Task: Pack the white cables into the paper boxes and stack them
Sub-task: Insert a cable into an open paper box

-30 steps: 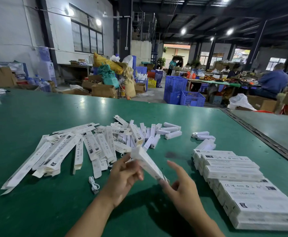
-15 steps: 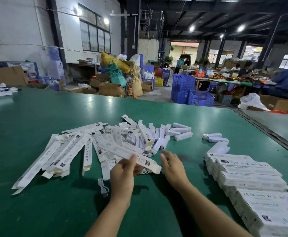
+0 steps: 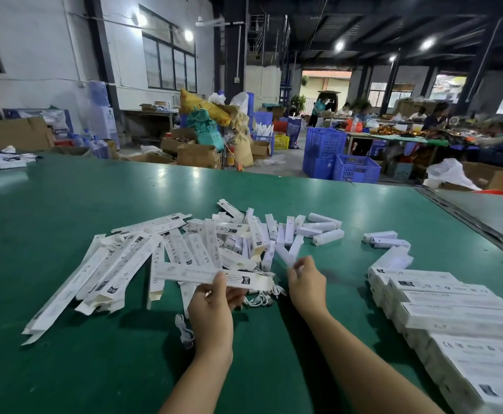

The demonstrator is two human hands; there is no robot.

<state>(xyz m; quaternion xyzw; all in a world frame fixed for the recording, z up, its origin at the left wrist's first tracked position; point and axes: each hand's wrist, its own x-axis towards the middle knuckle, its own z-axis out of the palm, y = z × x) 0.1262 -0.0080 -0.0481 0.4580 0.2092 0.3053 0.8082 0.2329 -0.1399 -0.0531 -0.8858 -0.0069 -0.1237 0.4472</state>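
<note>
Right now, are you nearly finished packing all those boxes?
Not nearly. Done: a stack of closed boxes on the right. In hand: the left hand holds one long box, the right hand pinches a small white piece. Left: a big pile of flat boxes and loose cables.

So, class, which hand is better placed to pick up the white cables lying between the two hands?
Probably the right hand: the left hand grips a paper box, and the cables lie just beside the right, though its fingertips touch a small white piece.
</note>
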